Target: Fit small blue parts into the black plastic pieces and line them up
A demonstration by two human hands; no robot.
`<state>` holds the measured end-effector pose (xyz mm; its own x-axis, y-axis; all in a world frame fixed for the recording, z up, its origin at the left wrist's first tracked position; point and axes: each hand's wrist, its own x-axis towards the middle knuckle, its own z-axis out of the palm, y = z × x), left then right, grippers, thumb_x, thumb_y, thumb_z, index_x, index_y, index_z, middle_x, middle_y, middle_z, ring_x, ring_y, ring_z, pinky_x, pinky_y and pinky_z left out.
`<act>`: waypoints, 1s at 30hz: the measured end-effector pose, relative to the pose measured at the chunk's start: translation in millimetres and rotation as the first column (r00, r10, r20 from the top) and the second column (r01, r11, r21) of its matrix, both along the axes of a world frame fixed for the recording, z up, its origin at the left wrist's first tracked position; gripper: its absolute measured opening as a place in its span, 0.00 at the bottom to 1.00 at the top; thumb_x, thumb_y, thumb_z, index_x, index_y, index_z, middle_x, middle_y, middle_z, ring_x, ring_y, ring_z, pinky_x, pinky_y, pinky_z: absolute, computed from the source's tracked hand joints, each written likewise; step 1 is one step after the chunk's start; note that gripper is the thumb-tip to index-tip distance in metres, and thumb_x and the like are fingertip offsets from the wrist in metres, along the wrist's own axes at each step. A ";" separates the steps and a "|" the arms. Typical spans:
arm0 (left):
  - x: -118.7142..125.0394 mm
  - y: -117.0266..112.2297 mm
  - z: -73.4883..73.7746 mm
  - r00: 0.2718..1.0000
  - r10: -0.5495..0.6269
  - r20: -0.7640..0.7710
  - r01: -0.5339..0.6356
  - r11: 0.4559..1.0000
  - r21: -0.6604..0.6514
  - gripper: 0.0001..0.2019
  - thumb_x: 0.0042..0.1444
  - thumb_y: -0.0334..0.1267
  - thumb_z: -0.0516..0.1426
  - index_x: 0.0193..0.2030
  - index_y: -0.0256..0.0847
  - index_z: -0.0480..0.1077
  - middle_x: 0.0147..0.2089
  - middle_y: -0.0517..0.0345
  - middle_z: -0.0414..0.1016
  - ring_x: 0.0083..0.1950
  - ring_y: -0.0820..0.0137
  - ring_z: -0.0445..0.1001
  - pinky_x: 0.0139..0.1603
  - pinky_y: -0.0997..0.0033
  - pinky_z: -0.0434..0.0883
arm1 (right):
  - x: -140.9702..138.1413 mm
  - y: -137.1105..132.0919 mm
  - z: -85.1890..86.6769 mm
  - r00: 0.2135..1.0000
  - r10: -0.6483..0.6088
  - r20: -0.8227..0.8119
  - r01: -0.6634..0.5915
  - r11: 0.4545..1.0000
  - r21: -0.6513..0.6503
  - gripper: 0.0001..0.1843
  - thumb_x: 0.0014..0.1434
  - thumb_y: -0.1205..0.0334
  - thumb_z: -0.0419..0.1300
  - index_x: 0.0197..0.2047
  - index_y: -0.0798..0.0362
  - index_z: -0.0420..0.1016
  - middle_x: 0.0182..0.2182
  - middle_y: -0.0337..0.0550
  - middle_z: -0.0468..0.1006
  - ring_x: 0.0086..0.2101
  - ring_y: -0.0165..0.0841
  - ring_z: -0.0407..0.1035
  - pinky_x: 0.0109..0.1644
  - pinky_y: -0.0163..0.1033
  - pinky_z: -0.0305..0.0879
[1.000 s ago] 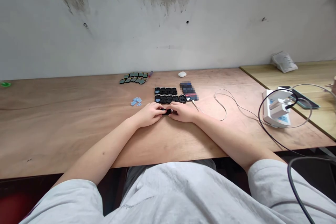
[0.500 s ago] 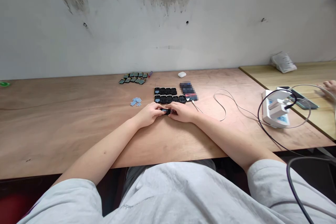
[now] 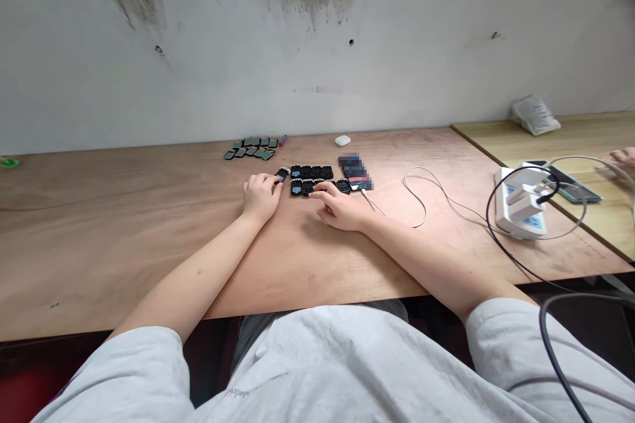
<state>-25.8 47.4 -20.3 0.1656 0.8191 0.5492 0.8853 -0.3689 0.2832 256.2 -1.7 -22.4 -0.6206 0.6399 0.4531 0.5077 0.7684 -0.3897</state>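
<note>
My left hand [image 3: 262, 198] is at the left end of two rows of small black plastic housings. Its fingers grip one black housing [image 3: 282, 174], which is tilted; a light blue patch shows on it. My right hand [image 3: 342, 210] hovers with fingers apart over the front row [image 3: 343, 186] and hides part of it; whether a fingertip touches a housing I cannot tell. Behind lies the back row [image 3: 317, 172]. The leftmost housings in both rows show a light blue piece. The pile of loose blue pieces is hidden by my left hand.
Several green-grey boards [image 3: 252, 148] lie at the back beside a purple tool [image 3: 282, 140]. A white case [image 3: 342, 140] and a phone [image 3: 355, 172] on a white cable [image 3: 425, 211] are to the right. Further right are a power strip [image 3: 518, 211] and another person's hand [image 3: 624, 158].
My left hand has moved left and away from me, carrying the black housing to the left end of the rows. My right hand has let go of it and its fingers have spread.
</note>
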 end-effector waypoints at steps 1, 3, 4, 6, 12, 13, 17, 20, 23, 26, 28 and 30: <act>0.3 5.4 -0.4 0.999 0.045 -0.018 -0.046 0.999 -0.025 0.14 0.69 0.43 0.55 0.52 0.43 0.79 0.51 0.41 0.77 0.58 0.46 0.69 0.59 0.44 0.64 | 0.0 0.1 -0.1 1.000 0.001 0.012 -0.001 1.000 0.006 0.29 0.64 0.70 0.57 0.67 0.47 0.63 0.67 0.54 0.62 0.33 0.28 0.70 0.47 0.43 0.75; 2.5 15.2 -0.2 0.991 0.096 -0.090 -0.104 0.991 -0.089 0.15 0.69 0.44 0.54 0.53 0.42 0.78 0.51 0.39 0.76 0.58 0.45 0.68 0.58 0.43 0.63 | -0.2 0.4 -0.3 1.000 0.003 0.021 -0.003 1.000 0.018 0.28 0.64 0.70 0.57 0.66 0.47 0.64 0.66 0.54 0.62 0.32 0.27 0.70 0.46 0.43 0.75; 4.3 19.4 0.3 0.985 0.108 -0.137 -0.125 0.985 -0.118 0.16 0.69 0.45 0.53 0.53 0.42 0.78 0.51 0.38 0.76 0.58 0.44 0.68 0.58 0.43 0.63 | -0.4 0.6 -0.4 1.000 0.003 0.020 -0.003 1.000 0.024 0.28 0.64 0.70 0.57 0.66 0.47 0.64 0.66 0.54 0.63 0.32 0.27 0.70 0.46 0.42 0.75; 9.3 26.2 1.5 0.967 0.123 -0.222 -0.159 0.975 -0.154 0.19 0.70 0.47 0.50 0.54 0.42 0.78 0.53 0.38 0.76 0.59 0.44 0.67 0.58 0.43 0.63 | -0.9 1.0 -0.7 1.000 0.002 0.015 -0.002 0.999 0.033 0.27 0.64 0.69 0.58 0.66 0.48 0.64 0.66 0.55 0.63 0.32 0.28 0.70 0.45 0.42 0.75; 25.8 41.8 4.2 0.943 0.151 -0.297 -0.204 0.966 -0.157 0.22 0.71 0.49 0.47 0.55 0.41 0.78 0.55 0.37 0.74 0.61 0.43 0.66 0.58 0.44 0.63 | -1.3 1.6 0.3 1.000 0.009 0.023 -0.011 0.998 0.054 0.26 0.64 0.69 0.58 0.65 0.48 0.65 0.65 0.55 0.65 0.31 0.28 0.71 0.45 0.43 0.75; 27.8 44.4 4.5 0.944 0.145 -0.298 -0.200 0.966 -0.165 0.22 0.71 0.49 0.47 0.55 0.41 0.78 0.56 0.36 0.74 0.61 0.43 0.66 0.58 0.44 0.63 | -1.2 1.5 0.7 1.000 0.009 0.025 -0.011 0.999 0.052 0.25 0.64 0.70 0.58 0.64 0.49 0.66 0.65 0.55 0.65 0.31 0.28 0.71 0.45 0.43 0.75; 30.9 51.0 3.6 0.946 0.111 -0.304 -0.164 0.974 -0.155 0.24 0.72 0.51 0.45 0.55 0.41 0.78 0.56 0.36 0.74 0.61 0.43 0.66 0.58 0.43 0.64 | -0.6 1.0 2.1 0.999 0.017 0.026 -0.019 0.999 0.049 0.23 0.64 0.70 0.58 0.62 0.50 0.68 0.63 0.55 0.66 0.32 0.29 0.71 0.45 0.42 0.75; 28.4 50.9 1.2 0.953 0.072 -0.293 -0.118 0.982 -0.144 0.24 0.72 0.50 0.45 0.55 0.41 0.78 0.55 0.38 0.75 0.60 0.44 0.67 0.58 0.43 0.64 | -0.3 0.6 2.6 0.999 0.021 0.027 -0.022 0.998 0.056 0.21 0.65 0.69 0.58 0.61 0.51 0.69 0.63 0.55 0.67 0.32 0.29 0.72 0.46 0.42 0.75; 25.0 49.3 -1.4 0.963 0.010 -0.268 -0.052 0.987 -0.149 0.23 0.72 0.50 0.47 0.57 0.43 0.78 0.54 0.40 0.75 0.61 0.46 0.67 0.58 0.45 0.65 | -0.2 1.0 2.6 0.999 0.031 0.029 -0.033 0.997 0.064 0.19 0.66 0.69 0.58 0.60 0.51 0.71 0.61 0.55 0.68 0.34 0.30 0.73 0.46 0.42 0.75; 23.4 48.9 -3.3 0.965 -0.064 -0.256 0.026 0.989 -0.147 0.22 0.72 0.50 0.47 0.57 0.44 0.78 0.55 0.41 0.76 0.62 0.48 0.67 0.59 0.46 0.65 | -0.1 1.8 2.5 0.999 0.036 0.033 -0.038 0.997 0.063 0.19 0.65 0.70 0.58 0.59 0.51 0.72 0.61 0.55 0.69 0.35 0.31 0.73 0.46 0.42 0.74; 23.0 49.1 -3.7 0.964 -0.092 -0.251 0.057 0.988 -0.146 0.23 0.73 0.50 0.46 0.58 0.44 0.78 0.55 0.42 0.76 0.62 0.49 0.67 0.60 0.47 0.64 | 0.2 2.2 2.4 0.999 0.042 0.030 -0.044 0.998 0.055 0.19 0.65 0.70 0.57 0.58 0.51 0.72 0.60 0.54 0.70 0.36 0.31 0.74 0.46 0.42 0.74; 22.5 49.0 -3.4 0.962 -0.120 -0.244 0.084 0.985 -0.152 0.24 0.73 0.50 0.45 0.59 0.44 0.78 0.56 0.43 0.77 0.62 0.49 0.67 0.60 0.47 0.64 | 0.3 2.4 2.2 0.999 0.048 0.023 -0.049 0.998 0.050 0.18 0.66 0.70 0.57 0.58 0.52 0.73 0.60 0.54 0.70 0.37 0.32 0.74 0.46 0.41 0.74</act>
